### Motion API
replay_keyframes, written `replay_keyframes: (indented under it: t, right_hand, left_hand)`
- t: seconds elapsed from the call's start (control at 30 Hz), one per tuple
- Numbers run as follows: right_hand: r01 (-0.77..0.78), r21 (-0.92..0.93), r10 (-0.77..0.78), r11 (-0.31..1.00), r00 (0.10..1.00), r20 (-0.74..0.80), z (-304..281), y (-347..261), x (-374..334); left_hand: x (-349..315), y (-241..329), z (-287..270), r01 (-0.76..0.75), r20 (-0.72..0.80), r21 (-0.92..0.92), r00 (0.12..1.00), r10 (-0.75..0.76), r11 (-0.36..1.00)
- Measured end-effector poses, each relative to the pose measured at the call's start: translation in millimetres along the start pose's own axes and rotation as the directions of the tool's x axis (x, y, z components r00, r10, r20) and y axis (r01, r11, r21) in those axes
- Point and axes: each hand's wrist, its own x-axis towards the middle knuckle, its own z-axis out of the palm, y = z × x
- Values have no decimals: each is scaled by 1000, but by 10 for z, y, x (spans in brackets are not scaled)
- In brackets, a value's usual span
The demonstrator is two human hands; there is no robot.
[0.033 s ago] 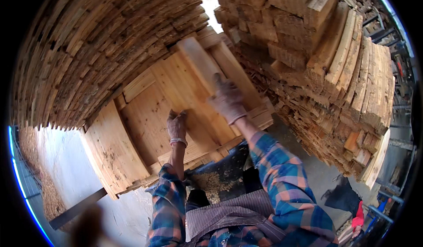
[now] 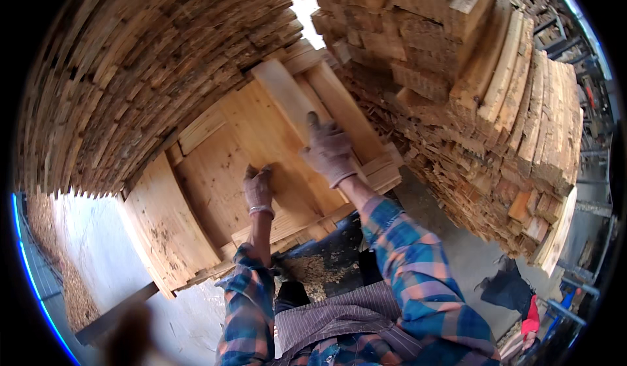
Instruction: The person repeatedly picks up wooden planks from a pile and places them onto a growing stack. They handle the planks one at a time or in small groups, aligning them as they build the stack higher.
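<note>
A loose wooden board (image 2: 282,86) lies slanted over a layer of planks, at the right of the stack. My right hand (image 2: 328,152), in a pale work glove, grips its near part; one finger stretches along the top and the others curl by the right edge. Left of it, my left hand (image 2: 258,191), also gloved, hovers over or rests on the planks (image 2: 219,163), its thumb and fingers apart with nothing between them. Whether it touches the wood I cannot tell. Another board (image 2: 343,108) lies right of the gripped one.
Tall walls of stacked lumber rise at the left (image 2: 150,72) and right (image 2: 424,137). A wide plank (image 2: 166,216) lies at the stack's left end. Sawdust (image 2: 313,274) covers something dark by my legs. A dark cloth (image 2: 506,287) lies on the floor at right.
My right hand and the board under it have shifted slightly to the left. The left hand stays at nearly the same place.
</note>
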Motion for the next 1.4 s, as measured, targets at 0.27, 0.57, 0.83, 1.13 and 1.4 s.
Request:
replay_keyframes:
  t: [0.27,0.57,0.83,1.13,1.4]
  right_hand:
    - [-151,120,174,981,961,-216,38,934,42]
    - [-6,595,165,804,963,-214,-356,1325,-975]
    - [-318,640,572,699,785,-235,-1008,3026,-3442]
    - [-61,869,810,492,400,-430,-2734,4470,-3392]
    - [-271,890,886,366,394,-244,-2554,4840,-3191]
  left_hand:
    - [48,-151,56,-55,73,73,996,50,996]
    - [-36,177,114,-179,-7,247,982,187,952]
    - [-1556,1292,1753,-315,569,-91,762,308,945]
    - [-4097,2094,4438,-866,833,-297,-29,552,402]
    - [-4244,2192,5324,-248,888,-415,96,449,875]
